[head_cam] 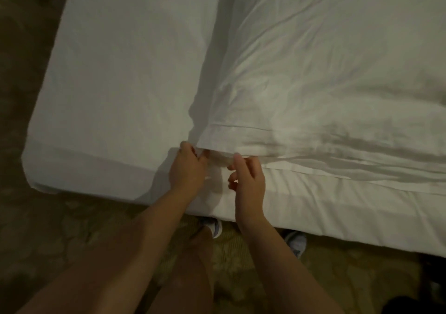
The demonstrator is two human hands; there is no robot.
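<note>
Bending over the bed, the person is grabbing the near corner of the wrinkled white fabric duvet point(313, 72), which is lying across the right part of the smooth white-sheeted mattress point(115, 84). The left hand point(187, 169) is curling its fingers round the hem right at the corner, and the right hand point(247, 183) is pinching the same hem just beside it, thumb on top. Two pale sneakers point(214, 226) are standing on the patterned brownish carpet point(48, 229), touching the bed's edge.
</note>
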